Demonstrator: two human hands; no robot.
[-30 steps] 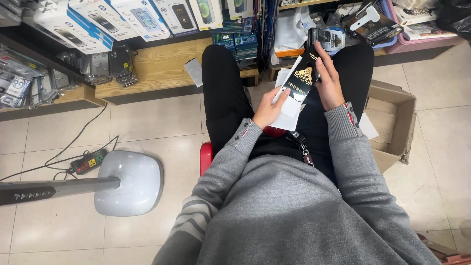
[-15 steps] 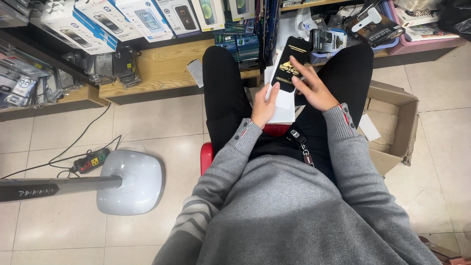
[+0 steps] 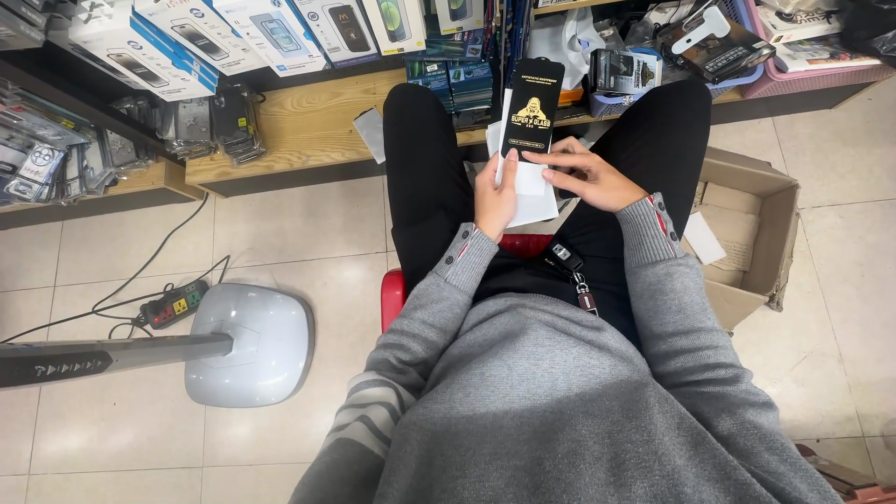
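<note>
In the head view, a flat black package (image 3: 532,107) is held upright above the lap of a seated person in a grey sweater and black trousers. Its lower end is taken in the grip of the left hand (image 3: 495,196), with the thumb laid on the front and the fingers closed behind. A small stack of white packets (image 3: 537,203) is kept in the same grip, just under and behind the black package. The fingertips of the right hand (image 3: 588,175) are laid on the lower right edge of the package. Whether that thumb is closed behind it cannot be told.

The package is thus well clear of the wooden shelf (image 3: 299,140) ahead, on which boxed goods are stacked. A cardboard box (image 3: 756,233) is seen open on the floor to the right, and the white base of a fan (image 3: 250,343) and a power strip (image 3: 175,303) to the left.

The step in hand is judged to be the sorting or checking of the black package against the white stack. A further move would call for a firm pinch by the right hand before the left grip is eased, lest the white packets slip to the floor.
</note>
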